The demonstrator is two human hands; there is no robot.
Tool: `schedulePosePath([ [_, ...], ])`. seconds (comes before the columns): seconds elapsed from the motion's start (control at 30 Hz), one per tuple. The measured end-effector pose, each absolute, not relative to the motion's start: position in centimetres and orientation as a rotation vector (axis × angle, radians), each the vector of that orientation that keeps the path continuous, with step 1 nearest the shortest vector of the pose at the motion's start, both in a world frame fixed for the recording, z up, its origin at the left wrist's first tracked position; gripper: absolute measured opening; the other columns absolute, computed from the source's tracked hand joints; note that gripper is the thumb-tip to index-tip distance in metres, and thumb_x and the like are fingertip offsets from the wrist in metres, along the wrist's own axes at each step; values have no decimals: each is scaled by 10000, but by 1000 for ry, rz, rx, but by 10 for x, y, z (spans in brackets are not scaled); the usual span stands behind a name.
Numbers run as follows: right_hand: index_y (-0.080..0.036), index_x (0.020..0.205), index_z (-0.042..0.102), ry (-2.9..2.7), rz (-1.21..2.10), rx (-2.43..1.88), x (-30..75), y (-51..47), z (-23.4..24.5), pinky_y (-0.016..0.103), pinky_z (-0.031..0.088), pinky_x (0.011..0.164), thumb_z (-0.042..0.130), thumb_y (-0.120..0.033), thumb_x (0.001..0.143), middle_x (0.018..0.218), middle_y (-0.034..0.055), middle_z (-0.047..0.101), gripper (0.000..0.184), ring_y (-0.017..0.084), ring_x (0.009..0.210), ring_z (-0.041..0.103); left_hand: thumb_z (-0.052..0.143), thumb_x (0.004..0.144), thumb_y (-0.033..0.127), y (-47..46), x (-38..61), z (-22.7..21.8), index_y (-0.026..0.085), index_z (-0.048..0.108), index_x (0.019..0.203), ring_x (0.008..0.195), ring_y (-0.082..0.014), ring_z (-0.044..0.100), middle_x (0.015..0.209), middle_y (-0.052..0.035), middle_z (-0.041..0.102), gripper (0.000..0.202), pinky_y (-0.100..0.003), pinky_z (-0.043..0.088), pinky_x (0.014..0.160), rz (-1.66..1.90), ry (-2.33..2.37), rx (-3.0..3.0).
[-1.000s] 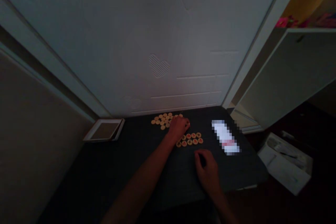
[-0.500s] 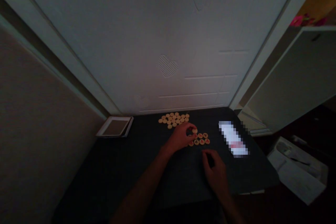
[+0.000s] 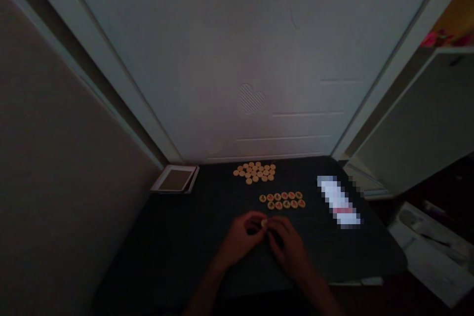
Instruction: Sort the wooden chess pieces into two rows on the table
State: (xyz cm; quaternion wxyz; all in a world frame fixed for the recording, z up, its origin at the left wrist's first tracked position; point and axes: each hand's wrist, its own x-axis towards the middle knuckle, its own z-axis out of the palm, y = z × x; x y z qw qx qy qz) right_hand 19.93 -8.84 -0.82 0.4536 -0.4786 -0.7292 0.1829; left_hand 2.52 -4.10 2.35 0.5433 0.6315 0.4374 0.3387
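Note:
My left hand [image 3: 240,237] and my right hand [image 3: 287,244] meet over the near middle of a dark table [image 3: 177,256]. Between their fingertips sits one small round pale game piece [image 3: 264,222]; the fingers of both hands are curled and pinched round it. Farther back, a pile of plain pale round pieces [image 3: 255,172] lies near the wall. In front of that pile, two short rows of pieces with red and dark marks [image 3: 282,200] lie face up.
An open shallow box [image 3: 175,179] stands at the table's back left corner. A white blurred-out object [image 3: 338,201] lies at the right. A white door or wall panel [image 3: 237,84] rises behind; a white cabinet [image 3: 414,123] and a white carton [image 3: 433,252] are to the right.
My left hand took a piece from the pile, drew it back toward me and met my right hand, which moved in to the piece. The camera view shifted left.

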Motion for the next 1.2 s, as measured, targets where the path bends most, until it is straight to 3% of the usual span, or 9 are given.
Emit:
schedulePosePath([
  [0.5,-266,1127,664,-1823,440,-1178,200,-85,-18,323,602,821,581,-181,955,1012,58,685,209,205,929,697,751,804,343,-52,19,19,192,703,961,917,-221,731,958,-61,774,224,-354,578,888,835,1064,1429],
  [0.9,-258,1140,643,-1804,479,-1200,197,-86,-12,332,592,844,609,-274,960,1035,52,716,183,203,948,697,690,861,425,-51,22,15,204,708,938,866,-217,733,920,-48,776,235,-326,579,818,901,1125,1401],
  [1.2,-252,1130,650,-1809,468,-1187,198,-88,-9,354,590,891,587,-255,965,1070,67,716,176,214,999,696,605,922,431,-50,18,20,217,731,1005,935,-217,719,993,-44,776,262,-314,562,868,859,1122,1478],
])
